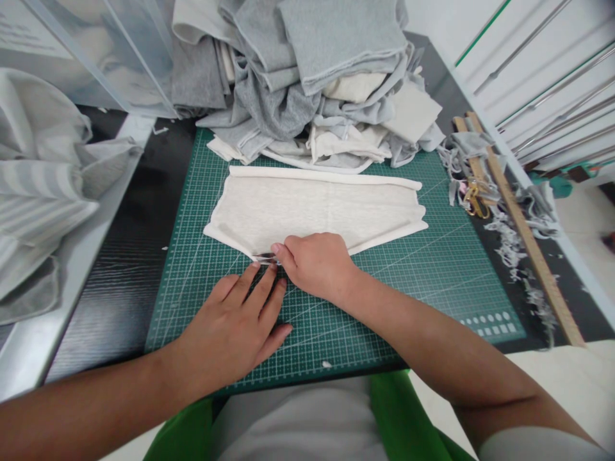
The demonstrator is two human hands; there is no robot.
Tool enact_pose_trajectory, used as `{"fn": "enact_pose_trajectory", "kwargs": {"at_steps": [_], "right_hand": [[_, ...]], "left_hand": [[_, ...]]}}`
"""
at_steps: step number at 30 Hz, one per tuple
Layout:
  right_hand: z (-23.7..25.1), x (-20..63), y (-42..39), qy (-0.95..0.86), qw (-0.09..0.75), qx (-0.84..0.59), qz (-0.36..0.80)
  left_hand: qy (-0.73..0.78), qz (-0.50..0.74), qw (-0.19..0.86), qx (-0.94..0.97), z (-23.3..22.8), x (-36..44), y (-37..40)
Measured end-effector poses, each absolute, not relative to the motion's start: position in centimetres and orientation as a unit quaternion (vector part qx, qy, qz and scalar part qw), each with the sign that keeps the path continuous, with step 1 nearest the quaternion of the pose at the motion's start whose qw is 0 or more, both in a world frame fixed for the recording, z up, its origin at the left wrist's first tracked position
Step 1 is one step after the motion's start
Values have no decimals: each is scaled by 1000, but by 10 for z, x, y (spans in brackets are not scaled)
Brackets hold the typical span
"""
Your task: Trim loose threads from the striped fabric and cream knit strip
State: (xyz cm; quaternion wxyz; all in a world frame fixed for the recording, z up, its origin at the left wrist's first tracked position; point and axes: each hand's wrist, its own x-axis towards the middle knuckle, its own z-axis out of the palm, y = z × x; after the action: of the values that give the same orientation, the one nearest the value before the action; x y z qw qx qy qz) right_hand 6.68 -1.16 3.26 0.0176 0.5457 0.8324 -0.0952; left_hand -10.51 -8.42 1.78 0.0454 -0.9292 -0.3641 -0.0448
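A cream fabric piece (312,205) lies flat on the green cutting mat (423,275). At its near edge my right hand (314,262) pinches a small metal tool (265,258), likely a thread snipper, with its tip at the fabric's lower left corner. My left hand (235,323) rests flat on the mat just below that corner, fingers together, with the fingertips close to the tool and holding nothing.
A heap of grey and cream fabric pieces (317,83) sits at the mat's far edge. A wooden ruler (523,230), gold scissors (475,195) and fabric scraps (509,250) lie at the right. Striped cloth (43,192) and a clear bin (96,51) are at the left.
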Motion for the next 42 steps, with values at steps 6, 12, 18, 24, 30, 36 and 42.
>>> {"fn": "enact_pose_trajectory", "kwargs": {"at_steps": [6, 12, 18, 24, 30, 36, 42], "right_hand": [[32, 67, -12, 836, 15, 541, -86], [30, 69, -12, 834, 8, 546, -79], [30, 68, -12, 832, 10, 549, -77], [30, 68, -12, 833, 15, 548, -79], [31, 68, -12, 832, 17, 549, -83], [30, 69, -12, 830, 7, 553, -78], [31, 72, -15, 826, -22, 557, -88]], "left_hand": [[-360, -59, 43, -930, 18, -111, -77], [-361, -81, 48, -928, 19, -119, -70], [-370, -95, 39, -923, 20, -120, -66], [-364, -98, 25, -926, 21, -120, -63], [-364, -66, 50, -928, 19, -120, -70], [-376, -47, 43, -924, 21, -117, -75], [-382, -36, 38, -923, 21, -117, -75]]}}
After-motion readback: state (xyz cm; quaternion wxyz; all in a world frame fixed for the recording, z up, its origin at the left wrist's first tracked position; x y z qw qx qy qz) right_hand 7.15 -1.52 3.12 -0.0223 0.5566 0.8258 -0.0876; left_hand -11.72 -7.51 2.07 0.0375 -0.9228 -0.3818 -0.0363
